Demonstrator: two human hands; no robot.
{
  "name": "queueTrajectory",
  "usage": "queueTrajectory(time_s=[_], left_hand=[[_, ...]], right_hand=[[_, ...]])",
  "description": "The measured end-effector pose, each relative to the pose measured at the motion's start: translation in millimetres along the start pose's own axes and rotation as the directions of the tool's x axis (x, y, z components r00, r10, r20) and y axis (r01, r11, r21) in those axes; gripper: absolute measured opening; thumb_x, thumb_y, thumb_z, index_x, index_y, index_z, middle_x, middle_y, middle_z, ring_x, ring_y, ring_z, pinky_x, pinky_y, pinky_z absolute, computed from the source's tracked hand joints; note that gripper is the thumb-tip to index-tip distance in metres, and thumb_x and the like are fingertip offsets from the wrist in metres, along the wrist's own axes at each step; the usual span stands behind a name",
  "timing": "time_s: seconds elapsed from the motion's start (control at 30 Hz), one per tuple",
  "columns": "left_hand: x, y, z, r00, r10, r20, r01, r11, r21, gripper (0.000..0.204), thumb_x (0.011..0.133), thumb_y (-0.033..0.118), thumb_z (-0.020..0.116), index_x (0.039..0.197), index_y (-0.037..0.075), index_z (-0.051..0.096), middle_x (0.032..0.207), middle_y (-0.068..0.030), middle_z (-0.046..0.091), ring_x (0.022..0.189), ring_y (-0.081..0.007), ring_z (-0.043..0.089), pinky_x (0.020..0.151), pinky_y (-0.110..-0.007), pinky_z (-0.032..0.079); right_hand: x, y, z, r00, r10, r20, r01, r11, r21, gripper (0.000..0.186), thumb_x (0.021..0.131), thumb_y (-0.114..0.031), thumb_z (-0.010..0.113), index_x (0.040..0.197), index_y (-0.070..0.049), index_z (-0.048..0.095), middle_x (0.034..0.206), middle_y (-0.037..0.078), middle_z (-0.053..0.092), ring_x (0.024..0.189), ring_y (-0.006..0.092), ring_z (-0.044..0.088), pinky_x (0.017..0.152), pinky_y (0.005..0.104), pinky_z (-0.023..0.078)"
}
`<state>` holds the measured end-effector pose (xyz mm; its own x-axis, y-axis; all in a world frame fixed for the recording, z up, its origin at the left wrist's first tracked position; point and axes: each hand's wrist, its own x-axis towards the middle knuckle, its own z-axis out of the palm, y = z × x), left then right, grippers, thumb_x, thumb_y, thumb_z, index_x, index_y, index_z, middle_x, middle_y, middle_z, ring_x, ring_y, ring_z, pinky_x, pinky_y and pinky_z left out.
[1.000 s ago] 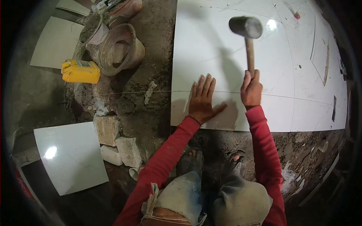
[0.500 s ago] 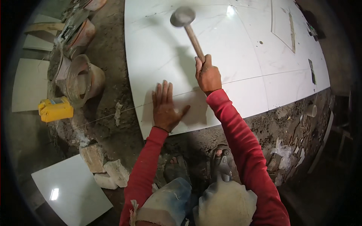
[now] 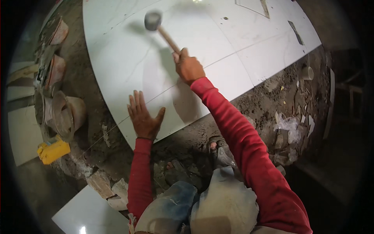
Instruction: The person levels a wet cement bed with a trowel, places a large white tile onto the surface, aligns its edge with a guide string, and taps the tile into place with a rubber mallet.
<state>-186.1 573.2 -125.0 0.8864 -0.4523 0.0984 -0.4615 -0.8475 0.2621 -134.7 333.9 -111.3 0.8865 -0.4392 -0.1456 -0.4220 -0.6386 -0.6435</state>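
Note:
My right hand (image 3: 189,68) grips the wooden handle of a rubber mallet (image 3: 167,38). The mallet's dark round head is raised over the white floor tiles (image 3: 194,43), and its shadow falls on them. Flat on the near left corner tile lies my left hand (image 3: 145,120), fingers stretched forward and thumb out to the right. A thin string line (image 3: 105,134) runs from the dirt on the left toward the tiles, close by my left hand. Straight joints divide the glossy tiles.
Several buckets (image 3: 76,113) line the left, with a yellow tool or box (image 3: 54,151) below them. Broken blocks (image 3: 100,183) and a loose white tile (image 3: 87,214) lie lower left. A clear plastic bag (image 3: 289,125), rubble and a small cup (image 3: 307,73) sit on the right.
The view has shifted, so the tiles and buckets appear turned and moved. My right hand still holds the mallet aloft. My left hand stays flat on the corner tile.

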Motion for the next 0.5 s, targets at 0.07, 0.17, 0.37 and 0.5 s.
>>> queueTrajectory(time_s=[0.07,0.17,0.37,0.5], left_hand=[[-3.3,0.0,-2.9,1.000,0.026,0.009,-0.026,1.000,0.005,0.093,0.083,0.052,0.064,0.150,0.003,0.023,0.156,-0.0181,0.024,0.146,-0.0366,0.018,0.117,-0.053,0.014],[-4.2,-7.6,-2.0,1.000,0.003,-0.005,-0.003,0.999,0.033,0.093,0.085,0.060,0.058,0.149,0.002,0.024,0.156,-0.0171,0.024,0.146,-0.0353,0.017,0.117,-0.052,0.014],[-9.3,-10.0,1.5,1.000,0.020,-0.013,-0.020,0.999,0.048,0.090,0.087,0.062,0.054,0.150,0.004,0.024,0.157,-0.0178,0.022,0.147,-0.0343,0.016,0.117,-0.053,0.012],[-45.8,2.8,6.7,0.998,0.043,0.040,-0.048,0.990,0.130,0.084,0.091,0.056,0.052,0.152,0.007,0.023,0.159,-0.0173,0.017,0.148,-0.0327,0.014,0.117,-0.053,0.010]], right_hand=[[4.6,1.5,11.8,0.996,-0.083,0.017,0.082,0.996,0.043,0.043,0.101,-0.043,0.036,0.107,-0.002,0.046,0.076,0.027,0.065,0.071,0.0467,0.065,0.066,0.0550,0.052],[-18.5,-36.7,12.6,0.991,-0.126,-0.054,0.131,0.986,0.106,0.041,0.101,-0.042,0.042,0.103,-0.002,0.046,0.068,0.025,0.063,0.065,0.0471,0.063,0.061,0.0566,0.050],[-17.5,-51.2,37.0,0.963,-0.268,-0.041,0.270,0.958,0.094,0.043,0.101,-0.043,0.041,0.108,-0.001,0.046,0.065,0.023,0.063,0.059,0.0438,0.062,0.054,0.0529,0.050],[-7.7,-33.6,41.8,0.976,-0.189,0.113,0.178,0.979,0.099,0.045,0.100,-0.042,0.038,0.113,0.000,0.049,0.082,0.024,0.066,0.077,0.0419,0.066,0.068,0.0532,0.052]])
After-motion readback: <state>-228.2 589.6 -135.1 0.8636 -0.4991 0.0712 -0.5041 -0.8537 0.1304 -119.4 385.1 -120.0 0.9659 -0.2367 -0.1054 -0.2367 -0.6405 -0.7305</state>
